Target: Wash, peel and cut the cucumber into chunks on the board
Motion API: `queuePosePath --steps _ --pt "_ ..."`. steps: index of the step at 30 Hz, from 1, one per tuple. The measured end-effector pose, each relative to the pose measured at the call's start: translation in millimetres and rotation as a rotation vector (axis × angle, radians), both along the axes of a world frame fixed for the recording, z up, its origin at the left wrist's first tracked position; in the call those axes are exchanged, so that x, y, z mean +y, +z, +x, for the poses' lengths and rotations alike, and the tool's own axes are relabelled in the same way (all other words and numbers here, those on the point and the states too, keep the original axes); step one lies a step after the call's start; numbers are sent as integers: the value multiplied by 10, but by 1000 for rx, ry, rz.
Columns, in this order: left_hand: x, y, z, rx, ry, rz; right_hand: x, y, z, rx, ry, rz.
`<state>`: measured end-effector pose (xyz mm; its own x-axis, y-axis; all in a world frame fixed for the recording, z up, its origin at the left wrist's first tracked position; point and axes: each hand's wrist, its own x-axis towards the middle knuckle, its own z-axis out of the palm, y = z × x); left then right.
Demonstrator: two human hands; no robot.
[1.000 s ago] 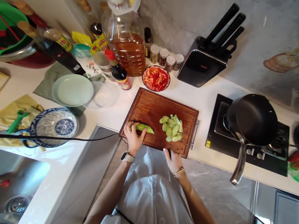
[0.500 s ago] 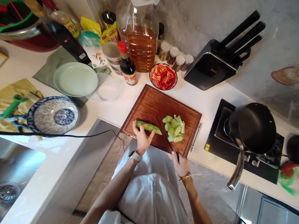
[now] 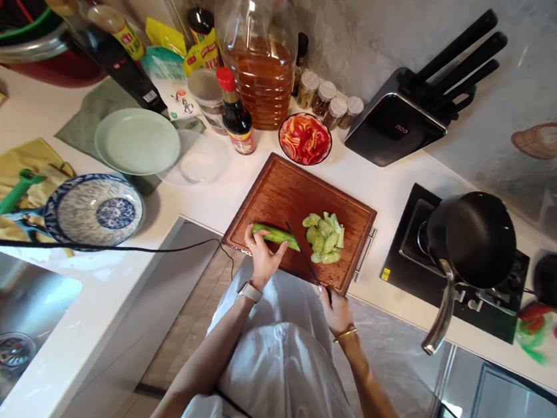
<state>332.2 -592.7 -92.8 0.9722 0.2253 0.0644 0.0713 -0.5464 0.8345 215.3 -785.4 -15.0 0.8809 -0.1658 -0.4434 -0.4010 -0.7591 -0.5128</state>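
Note:
My left hand grips a long green cucumber-like vegetable from the near side, thumb and fingers along it. It lies on the brown wooden cutting board. In my right hand is the handle of a dark kitchen knife. Its blade slants up and left over the board, close to the vegetable's right end. Right of the blade sits a pile of pale green slices. Whether the edge touches the vegetable I cannot tell.
Behind the board stand a bowl of red pepper strips, a soy sauce bottle, a large oil jug and a knife block. A black pan rests on the stove at right. Left are a patterned bowl, a pale plate and a sink.
The knife blade has moved slightly left, toward the vegetable. My left hand still holds the vegetable in nearly the same place. The camera view has shifted a little.

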Motion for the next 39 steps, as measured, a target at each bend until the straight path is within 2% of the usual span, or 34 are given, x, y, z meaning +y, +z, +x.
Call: queuePosePath --steps 4,10,13,17,22,29,39 --pt "6 -4 9 -7 -5 7 -8 -28 37 -16 36 0" --pt "3 -32 22 -14 -5 5 163 -329 357 57 52 -87" --pt "2 -49 15 -12 0 -7 190 -401 452 62 30 -82" --pt "4 -51 10 -19 -7 -7 132 -278 433 -17 -10 -25" --pt "5 -34 15 -15 -14 -8 93 -79 378 -52 12 4" --pt "4 -16 18 -12 -13 -20 104 -65 341 21 0 41" --pt "-10 -15 27 22 4 -20 87 54 343 56 -13 74"
